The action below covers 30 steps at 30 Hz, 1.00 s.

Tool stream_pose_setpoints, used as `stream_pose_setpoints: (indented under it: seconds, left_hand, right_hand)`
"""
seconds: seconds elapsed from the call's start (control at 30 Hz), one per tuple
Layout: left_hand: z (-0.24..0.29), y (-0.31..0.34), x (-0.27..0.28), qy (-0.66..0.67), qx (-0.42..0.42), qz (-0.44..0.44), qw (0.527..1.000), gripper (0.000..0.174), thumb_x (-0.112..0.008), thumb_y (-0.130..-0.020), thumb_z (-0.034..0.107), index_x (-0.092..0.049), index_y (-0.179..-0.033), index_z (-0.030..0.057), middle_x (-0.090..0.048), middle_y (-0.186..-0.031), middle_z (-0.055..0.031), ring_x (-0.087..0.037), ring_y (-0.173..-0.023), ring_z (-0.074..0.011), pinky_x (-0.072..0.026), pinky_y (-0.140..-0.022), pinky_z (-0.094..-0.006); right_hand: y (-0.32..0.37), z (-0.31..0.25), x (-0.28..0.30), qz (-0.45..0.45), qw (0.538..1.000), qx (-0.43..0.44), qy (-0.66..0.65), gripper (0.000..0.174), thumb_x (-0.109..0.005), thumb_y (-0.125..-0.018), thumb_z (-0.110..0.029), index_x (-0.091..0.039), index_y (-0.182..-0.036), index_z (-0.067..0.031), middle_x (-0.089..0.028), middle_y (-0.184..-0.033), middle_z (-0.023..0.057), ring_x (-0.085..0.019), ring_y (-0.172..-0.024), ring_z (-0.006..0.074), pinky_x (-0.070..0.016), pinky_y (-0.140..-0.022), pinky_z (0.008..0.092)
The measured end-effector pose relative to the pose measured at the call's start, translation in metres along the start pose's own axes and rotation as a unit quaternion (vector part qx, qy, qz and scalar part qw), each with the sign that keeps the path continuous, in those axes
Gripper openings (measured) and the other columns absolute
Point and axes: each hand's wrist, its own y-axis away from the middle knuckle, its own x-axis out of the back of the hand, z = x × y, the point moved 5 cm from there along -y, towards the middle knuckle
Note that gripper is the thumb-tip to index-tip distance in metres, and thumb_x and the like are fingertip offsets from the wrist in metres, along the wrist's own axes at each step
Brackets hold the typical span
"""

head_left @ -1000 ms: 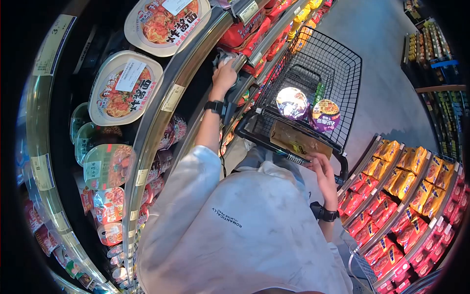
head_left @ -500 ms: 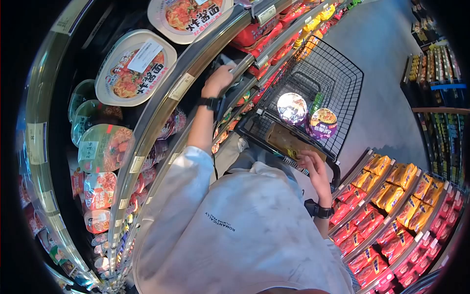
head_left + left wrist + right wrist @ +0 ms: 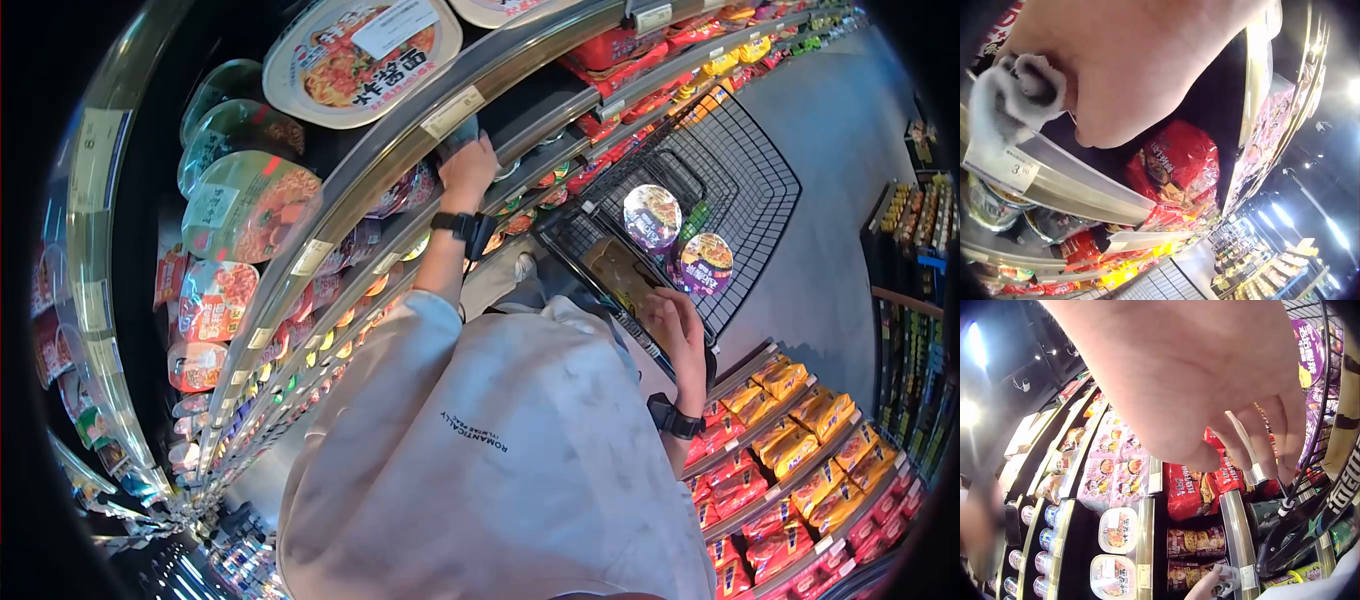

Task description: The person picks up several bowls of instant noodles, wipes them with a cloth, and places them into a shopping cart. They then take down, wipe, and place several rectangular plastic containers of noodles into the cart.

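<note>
My left hand (image 3: 468, 170) pinches a grey-white cloth (image 3: 1017, 94) at the front edge of a dark shelf, beside a price label (image 3: 1007, 165). The right wrist view also shows the cloth (image 3: 1229, 581) under the left fingers, in front of dark red cups (image 3: 1196, 542). My right hand (image 3: 678, 328) is beside the shopping cart's handle (image 3: 640, 335), its fingers relaxed and slightly bent, with nothing seen in them. Two bowl-shaped noodle packs, one (image 3: 652, 216) near the other (image 3: 706, 263), lie in the wire cart (image 3: 765, 160).
Noodle trays (image 3: 365, 60) and clear-lidded bowls (image 3: 250, 205) fill the shelves on the left. A cardboard box (image 3: 620, 275) is by the cart handle. Yellow and red packs (image 3: 790, 450) stand on racks at the lower right, with grey floor (image 3: 840, 110) beyond the cart.
The head view has shifted, with the cart now farther right in it. My left hand and the cloth have moved along the shelf edge, nearer the label. My right hand stays by the handle.
</note>
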Motion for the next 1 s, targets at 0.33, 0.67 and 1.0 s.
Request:
stream_pose_setpoints:
  seconds: [0.33, 0.67, 1.0]
  left_hand:
    - [-0.030, -0.003, -0.011, -0.049, -0.149, 0.287, 0.945, 0.040, -0.053, -0.088, 0.009, -0.059, -0.127, 0.0021, -0.066, -0.112, -0.0261, -0.061, -0.112, -0.0421, -0.0504, -0.092, -0.0513]
    - [0.004, -0.013, -0.016, -0.013, -0.038, 0.029, 0.999, 0.035, -0.056, -0.084, 0.014, -0.062, -0.117, 0.0038, -0.063, -0.117, -0.0302, -0.061, -0.110, -0.0474, -0.0464, -0.098, -0.0528]
    - [-0.003, -0.102, -0.033, -0.093, -0.081, 0.021, 0.992, 0.050, -0.060, -0.077, 0.016, -0.057, -0.123, -0.0036, -0.060, -0.122, -0.0313, -0.052, -0.121, -0.0485, -0.0391, -0.107, -0.0500]
  right_hand:
    - [0.004, -0.005, 0.004, 0.011, 1.000, 0.011, 0.024, 0.032, -0.050, -0.106, -0.022, -0.056, -0.128, 0.0007, -0.067, -0.116, 0.0093, -0.061, -0.098, 0.0117, -0.0489, -0.087, 0.0261]
    - [0.013, -0.004, 0.007, 0.042, 0.999, 0.001, 0.001, 0.028, -0.050, -0.105, -0.017, -0.056, -0.127, 0.0000, -0.066, -0.115, 0.0076, -0.061, -0.096, 0.0121, -0.0483, -0.086, 0.0260]
    - [0.024, 0.019, 0.015, 0.063, 0.996, 0.024, -0.059, 0.029, -0.049, -0.106, -0.020, -0.056, -0.126, 0.0000, -0.064, -0.118, 0.0075, -0.060, -0.100, 0.0126, -0.0482, -0.092, 0.0280]
